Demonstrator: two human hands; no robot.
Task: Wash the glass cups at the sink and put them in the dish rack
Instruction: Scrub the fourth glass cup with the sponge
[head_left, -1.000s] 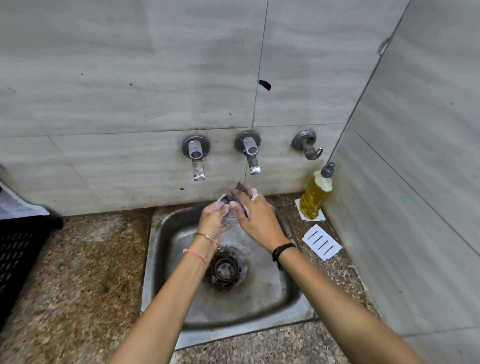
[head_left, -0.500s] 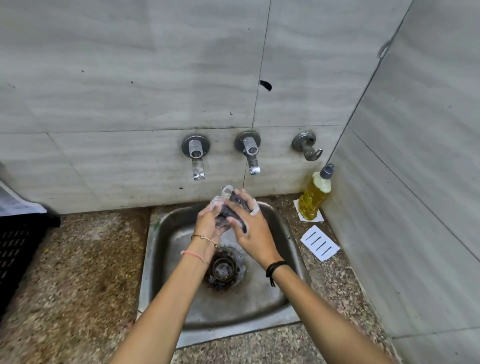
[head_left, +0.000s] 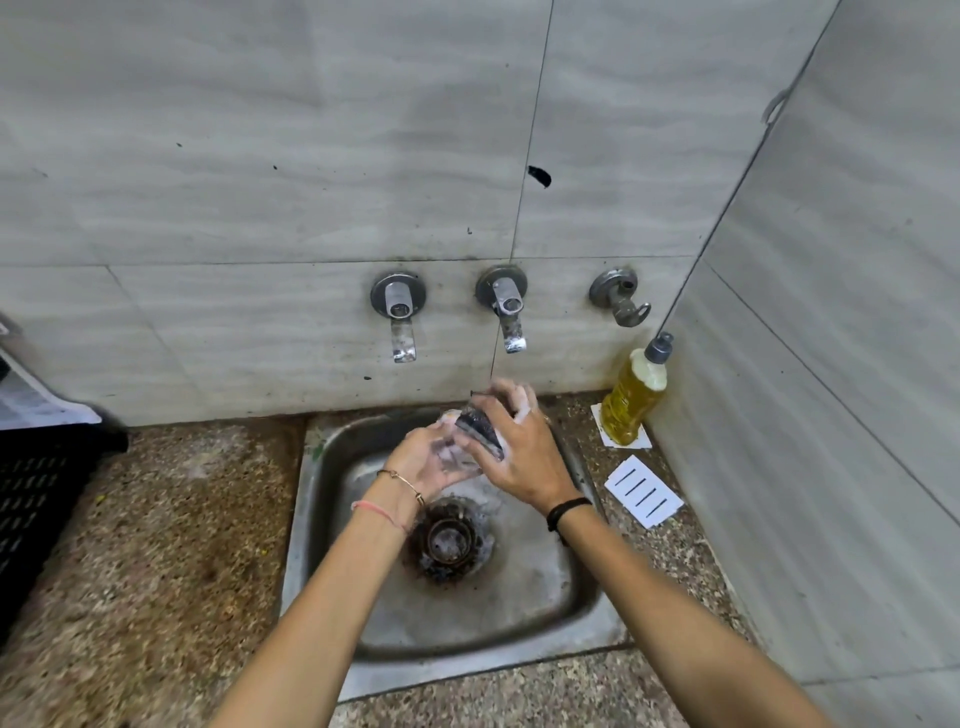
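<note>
Counter (head_left: 156, 545) speckled stone, steel sink (head_left: 519, 613) inset; grey tiled walls (head_left: 311, 156) behind, right.

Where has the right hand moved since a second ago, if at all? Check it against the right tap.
No. The right hand, gripping the scrubber, stays just below the right tap, against the cup in the left hand.

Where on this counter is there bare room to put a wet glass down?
The widest bare patch is the stone counter between the black crate and the sink. Right of the sink is crowded: soap bottle, white card, then the wall.
</note>
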